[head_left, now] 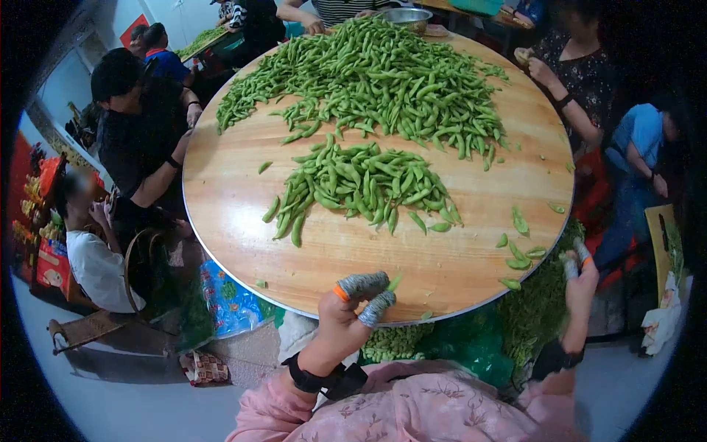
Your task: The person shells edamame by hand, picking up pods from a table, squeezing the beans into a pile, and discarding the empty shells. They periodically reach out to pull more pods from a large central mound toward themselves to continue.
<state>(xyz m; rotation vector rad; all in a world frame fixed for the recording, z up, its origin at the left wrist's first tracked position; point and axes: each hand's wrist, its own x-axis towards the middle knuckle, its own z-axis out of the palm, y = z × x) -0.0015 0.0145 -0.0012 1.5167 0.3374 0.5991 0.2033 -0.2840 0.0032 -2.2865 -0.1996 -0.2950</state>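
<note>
Pinching an edamame pod narrowly between the grey-wrapped thumb and forefinger of the left hand, just above the near rim of the round wooden table. Holding the right hand out past the table's right edge, over a dark green heap of plant scraps, with thumb and forefinger slightly apart; cannot tell whether gripping anything there. Facing a small pile of edamame pods around mid-table, with a far larger mound just beyond, close to a metal bowl. Seeing also a few loose pods near the right rim.
</note>
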